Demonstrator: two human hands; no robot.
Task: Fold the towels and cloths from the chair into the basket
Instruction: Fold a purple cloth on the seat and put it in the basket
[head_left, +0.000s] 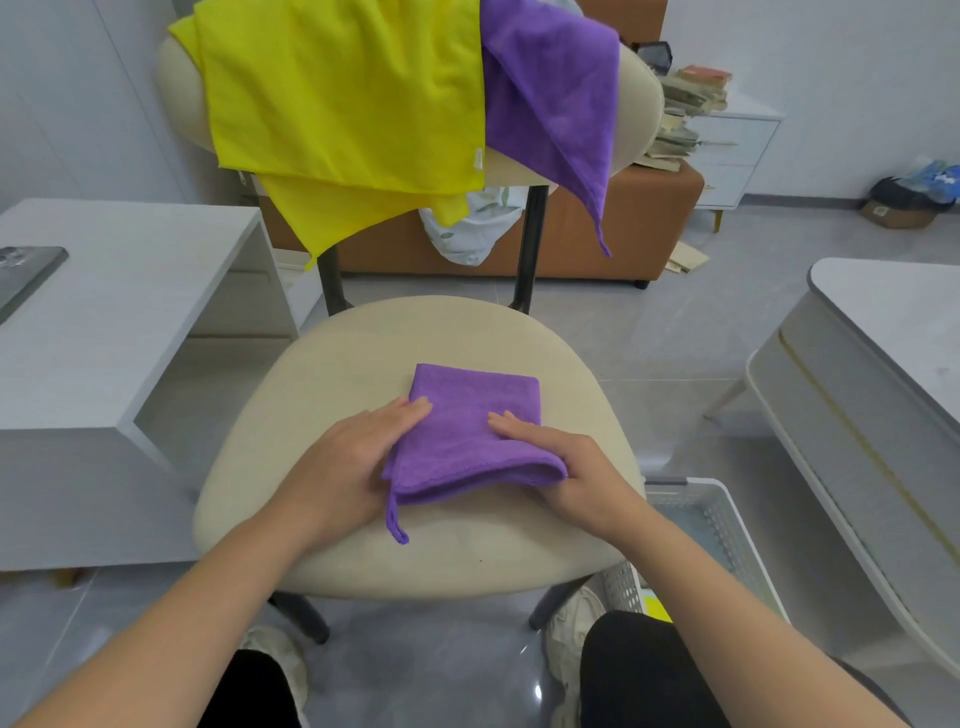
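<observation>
On beige chair seat: folded purple cloth; left hand, right hand flat against it; grey floor.

On your chair, the beige seat holds one folded purple cloth, roughly centred. Backrest: yellow towel and purple towel draped side by side, touching. White basket on the grey floor just beside the seat, your right.
</observation>
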